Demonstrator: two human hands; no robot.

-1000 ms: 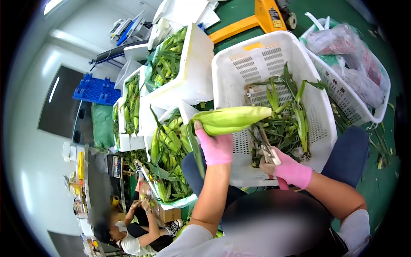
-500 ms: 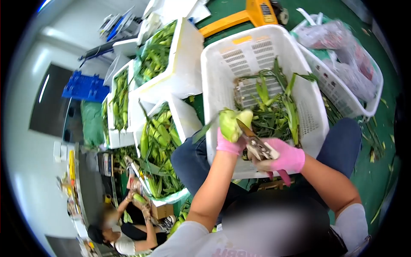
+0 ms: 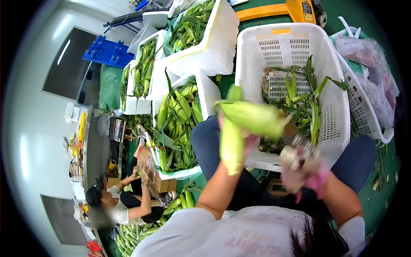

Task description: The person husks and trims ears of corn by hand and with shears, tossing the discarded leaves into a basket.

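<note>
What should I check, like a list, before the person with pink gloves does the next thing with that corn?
1. Left hand holding the corn ear: ok.
2. Right hand holding the shears: ok, though blurred.
3. Shears' blades clear of the left fingers: cannot tell, too blurred.
4. Room in the white basket: ok, leafy scraps lie low inside.
5. Other person's hands away from the shears: ok, well apart.

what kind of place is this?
Probably a produce trimming or packing room: white foam boxes piled with unhusked corn, a slotted white crate holding leafy scraps, and a yellow pallet jack nearby.
</note>
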